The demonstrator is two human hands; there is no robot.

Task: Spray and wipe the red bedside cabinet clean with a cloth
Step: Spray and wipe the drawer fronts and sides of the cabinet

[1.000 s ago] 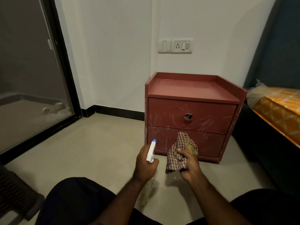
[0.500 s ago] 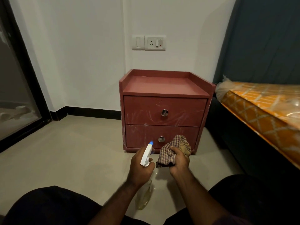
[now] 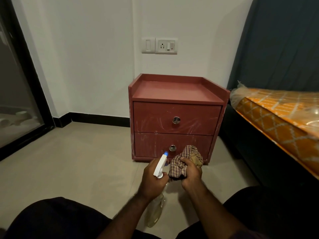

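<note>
The red bedside cabinet (image 3: 176, 116) stands on the floor against the white wall, with two drawers, round metal knobs and whitish streaks on its fronts. My left hand (image 3: 152, 182) grips a spray bottle (image 3: 160, 167) by its neck; the white trigger head with a blue nozzle points at the lower drawer, and the clear bottle body hangs below my hand. My right hand (image 3: 190, 173) holds a bunched checkered cloth (image 3: 184, 159) just in front of the lower drawer, not touching it.
A bed with an orange plastic-wrapped mattress (image 3: 279, 118) sits right of the cabinet, with a dark curtain behind it. A glass sliding door with a black frame (image 3: 29, 73) is at left. A switch and socket plate (image 3: 159, 45) is on the wall. My knees are at the bottom.
My view has swung left to right, so the cabinet now sits nearer the middle. Both hands stay close together in front of the lower drawer, still holding the bottle and cloth.
</note>
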